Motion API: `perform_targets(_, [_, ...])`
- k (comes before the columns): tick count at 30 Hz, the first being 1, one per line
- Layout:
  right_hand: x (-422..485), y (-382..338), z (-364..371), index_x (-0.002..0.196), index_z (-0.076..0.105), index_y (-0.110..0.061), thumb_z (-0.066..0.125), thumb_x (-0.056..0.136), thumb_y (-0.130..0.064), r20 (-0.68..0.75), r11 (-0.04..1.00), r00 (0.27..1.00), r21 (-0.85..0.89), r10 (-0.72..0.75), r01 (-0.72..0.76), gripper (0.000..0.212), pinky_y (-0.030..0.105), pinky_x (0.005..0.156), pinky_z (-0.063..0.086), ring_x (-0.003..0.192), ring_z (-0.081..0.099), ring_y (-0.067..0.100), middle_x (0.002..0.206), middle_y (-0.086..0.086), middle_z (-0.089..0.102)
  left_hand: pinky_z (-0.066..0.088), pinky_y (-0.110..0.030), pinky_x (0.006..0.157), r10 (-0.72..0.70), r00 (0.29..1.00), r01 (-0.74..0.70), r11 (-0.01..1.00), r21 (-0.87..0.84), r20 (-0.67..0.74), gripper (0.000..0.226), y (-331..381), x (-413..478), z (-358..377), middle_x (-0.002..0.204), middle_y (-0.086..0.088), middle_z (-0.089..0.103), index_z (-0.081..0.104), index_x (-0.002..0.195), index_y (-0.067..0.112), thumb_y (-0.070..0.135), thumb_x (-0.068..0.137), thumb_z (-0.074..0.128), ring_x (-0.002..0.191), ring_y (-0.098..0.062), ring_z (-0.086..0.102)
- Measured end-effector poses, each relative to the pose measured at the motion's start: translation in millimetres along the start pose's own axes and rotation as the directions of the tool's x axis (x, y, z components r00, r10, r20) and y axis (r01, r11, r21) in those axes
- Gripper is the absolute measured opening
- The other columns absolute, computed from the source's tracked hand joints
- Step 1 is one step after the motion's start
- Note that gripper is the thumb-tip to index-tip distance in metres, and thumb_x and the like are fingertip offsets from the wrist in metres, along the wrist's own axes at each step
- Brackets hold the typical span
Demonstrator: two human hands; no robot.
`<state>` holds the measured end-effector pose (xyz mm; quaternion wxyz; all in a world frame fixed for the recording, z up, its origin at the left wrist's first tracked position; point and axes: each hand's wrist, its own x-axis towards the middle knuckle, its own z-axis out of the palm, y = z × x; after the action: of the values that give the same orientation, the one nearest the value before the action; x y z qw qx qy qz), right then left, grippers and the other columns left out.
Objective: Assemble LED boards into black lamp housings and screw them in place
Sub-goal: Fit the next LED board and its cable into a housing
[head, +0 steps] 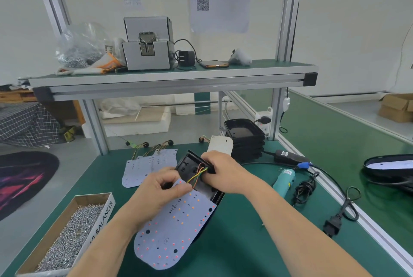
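Observation:
A white LED board [176,229] with red and orange LEDs lies tilted over a black lamp housing [190,162] at the middle of the green bench. My left hand [156,194] pinches the board's upper edge. My right hand [223,171] grips the housing's far right end. Thin coloured wires [197,175] run from the board into the housing between my two hands. Most of the housing is hidden under the board and my hands.
Spare LED boards [145,165] lie behind my hands. Stacked black housings [244,138] stand at the back right. A cardboard box of screws [67,238] sits front left. A teal electric screwdriver [283,181] and its cables lie to the right. A screw feeder [147,43] is on the shelf.

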<state>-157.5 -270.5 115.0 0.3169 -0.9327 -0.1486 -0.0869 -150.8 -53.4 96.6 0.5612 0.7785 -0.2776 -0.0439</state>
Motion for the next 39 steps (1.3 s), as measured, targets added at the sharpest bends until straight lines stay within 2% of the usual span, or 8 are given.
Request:
perform_targets(6, [-6.0, 2.7, -7.4, 0.089, 0.06, -0.008, 0.059, 0.084, -0.016, 0.158, 0.976, 0.982, 0.174, 0.1, -0.127, 0.009, 0.025, 0.063, 0.034, 0.069, 0.045, 0.009, 0.074, -0.006, 0.052, 0.027, -0.03, 0.064, -0.031, 0.999, 0.031, 0.999, -0.015, -0.033, 0.06, -7.0, -0.7, -6.3, 0.074, 0.0, 0.038, 0.042, 0.066, 0.002, 0.045, 0.077, 0.082, 0.065, -0.012, 0.035])
perform_targets(8, [-4.3, 3.1, -8.6, 0.091, 0.064, -0.013, 0.06, 0.089, -0.011, 0.11, 0.99, 0.991, 0.11, 0.076, -0.088, 0.005, 0.018, 0.06, 0.033, 0.067, 0.047, 0.006, 0.071, -0.011, 0.054, 0.026, -0.03, 0.063, -0.044, 0.997, 0.042, 0.998, -0.04, -0.058, 0.054, -9.2, -1.4, -6.0, 0.072, 0.001, 0.036, 0.041, 0.065, 0.005, 0.043, 0.077, 0.077, 0.063, -0.011, 0.033])
perform_targets(11, [-2.9, 2.8, -4.2, 0.085, 0.06, -0.007, 0.064, 0.094, -0.013, 0.074, 1.0, 0.997, 0.002, 0.017, -0.018, 0.011, 0.019, 0.058, 0.032, 0.067, 0.045, 0.014, 0.07, -0.004, 0.053, 0.027, -0.03, 0.062, -0.09, 0.995, 0.087, 0.993, -0.083, -0.034, 0.056, -8.5, -0.8, -4.3, 0.071, -0.002, 0.037, 0.042, 0.063, 0.012, 0.05, 0.076, 0.082, 0.065, -0.014, 0.034])
perform_targets(16, [-0.8, -1.5, -1.6, 0.084, 0.055, -0.016, 0.061, 0.091, -0.005, 0.001, 0.999, 1.0, 0.047, 0.02, -0.02, 0.015, 0.028, 0.064, 0.036, 0.073, 0.049, 0.02, 0.076, 0.001, 0.056, 0.033, -0.021, 0.056, -0.102, 0.994, 0.093, 0.982, -0.166, -0.047, 0.053, 0.7, 5.2, 3.2, 0.065, 0.0, 0.04, 0.045, 0.063, 0.014, 0.051, 0.073, 0.083, 0.06, -0.016, 0.037])
perform_targets(21, [8.8, -16.1, -4.6, 0.071, 0.046, -0.016, 0.057, 0.084, -0.006, -0.058, 0.99, 0.998, -0.14, -0.017, 0.009, 0.02, 0.041, 0.067, 0.039, 0.078, 0.05, 0.031, 0.076, 0.007, 0.055, 0.028, -0.024, 0.062, 0.002, 0.992, -0.012, 0.997, -0.082, -0.123, 0.044, -0.3, 8.2, 12.5, 0.069, 0.006, 0.038, 0.041, 0.063, 0.01, 0.027, 0.088, 0.073, 0.063, -0.011, 0.034])
perform_targets(29, [8.4, -22.2, 3.5, 0.074, 0.041, -0.022, 0.057, 0.079, -0.006, -0.171, 0.972, 0.985, -0.225, 0.028, -0.066, 0.023, 0.032, 0.05, 0.022, 0.074, 0.044, 0.029, 0.068, -0.004, 0.046, 0.028, -0.018, 0.059, 0.148, 0.972, -0.143, 0.989, 0.041, -0.183, 0.046, -0.8, 9.1, 15.4, 0.07, 0.01, 0.036, 0.038, 0.065, 0.007, 0.021, 0.09, 0.073, 0.065, -0.009, 0.034])
perform_targets(35, [7.3, -27.3, -5.2, 0.08, 0.05, -0.022, 0.056, 0.085, -0.013, -0.195, 0.958, 0.974, -0.237, 0.115, -0.16, 0.012, 0.031, 0.053, 0.031, 0.075, 0.046, 0.027, 0.072, -0.001, 0.05, 0.033, -0.02, 0.065, 0.242, 0.954, -0.222, 0.967, 0.127, -0.178, 0.051, 14.8, 7.5, 20.7, 0.077, 0.0, 0.044, 0.045, 0.063, 0.004, 0.045, 0.079, 0.071, 0.074, -0.016, 0.044])
perform_targets(39, [2.4, -25.4, -16.0, 0.081, 0.059, -0.027, 0.058, 0.089, -0.009, -0.054, 0.977, 0.997, -0.204, 0.051, -0.061, 0.02, 0.038, 0.075, 0.05, 0.088, 0.059, 0.027, 0.091, 0.005, 0.064, 0.038, -0.031, 0.076, 0.225, 0.967, -0.207, 0.967, 0.145, -0.122, 0.051, 18.3, 10.4, 24.3, 0.092, -0.015, 0.052, 0.044, 0.062, 0.008, 0.049, 0.078, 0.071, 0.084, -0.024, 0.05])
